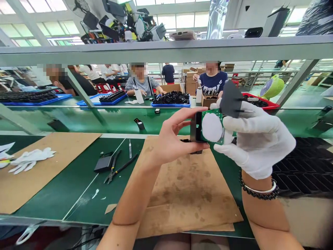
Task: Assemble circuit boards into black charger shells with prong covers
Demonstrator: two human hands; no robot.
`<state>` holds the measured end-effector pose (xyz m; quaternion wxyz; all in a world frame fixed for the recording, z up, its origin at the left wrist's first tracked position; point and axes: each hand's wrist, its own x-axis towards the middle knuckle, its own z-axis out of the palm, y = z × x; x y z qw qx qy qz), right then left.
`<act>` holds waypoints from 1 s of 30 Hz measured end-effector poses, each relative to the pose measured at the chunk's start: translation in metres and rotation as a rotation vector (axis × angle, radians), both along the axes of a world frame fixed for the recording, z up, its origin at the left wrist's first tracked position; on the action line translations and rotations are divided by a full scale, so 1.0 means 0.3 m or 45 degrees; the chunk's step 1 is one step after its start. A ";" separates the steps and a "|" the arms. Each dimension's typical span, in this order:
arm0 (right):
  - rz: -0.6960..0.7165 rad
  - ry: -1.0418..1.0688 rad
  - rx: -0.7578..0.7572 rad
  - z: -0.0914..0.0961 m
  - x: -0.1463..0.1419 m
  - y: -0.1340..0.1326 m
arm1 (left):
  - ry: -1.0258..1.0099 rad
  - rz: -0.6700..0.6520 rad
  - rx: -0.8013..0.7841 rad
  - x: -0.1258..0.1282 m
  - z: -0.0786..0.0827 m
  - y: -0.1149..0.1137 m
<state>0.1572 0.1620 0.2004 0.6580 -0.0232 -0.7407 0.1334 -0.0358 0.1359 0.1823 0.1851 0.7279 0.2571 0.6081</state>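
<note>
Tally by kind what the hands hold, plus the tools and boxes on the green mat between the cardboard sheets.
Green board with white disc, in left hand: 1
Black part, in gloved right hand: 1
Pliers: 1
Slim black tool: 1
Slim pale tool: 1
Black box: 1
Total: 6

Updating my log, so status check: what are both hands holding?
Left hand bare, grip shut on green board with white disc. Right hand gloved, holding dark flat piece above the board. Pliers lie aside, apart from both hands.

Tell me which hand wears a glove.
The right hand, white-gloved and gripping a dark piece; the left hand, holding the green part, is bare.
</note>
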 end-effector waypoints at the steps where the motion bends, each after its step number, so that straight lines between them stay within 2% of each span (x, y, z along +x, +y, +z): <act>1: -0.002 -0.045 0.013 0.007 -0.003 -0.005 | 0.022 0.019 0.026 -0.010 0.001 -0.009; 5: 0.039 -0.224 0.045 0.038 -0.014 -0.024 | 0.075 0.046 0.112 -0.041 0.005 -0.026; 8: 0.073 -0.218 0.071 0.047 -0.014 -0.031 | 0.082 0.081 0.159 -0.041 0.008 -0.030; 12: 0.074 -0.194 -0.007 0.037 -0.007 -0.028 | 0.077 0.130 0.206 -0.030 0.017 -0.037; 17: 0.180 -0.210 -0.081 0.028 -0.007 -0.024 | 0.074 0.120 0.225 -0.023 0.028 -0.049; 23: 0.090 -0.153 -0.157 0.025 -0.018 -0.037 | 0.061 0.143 0.248 -0.008 0.037 -0.056; 30: 0.099 -0.177 -0.139 0.027 -0.022 -0.034 | 0.070 0.150 0.266 -0.008 0.039 -0.059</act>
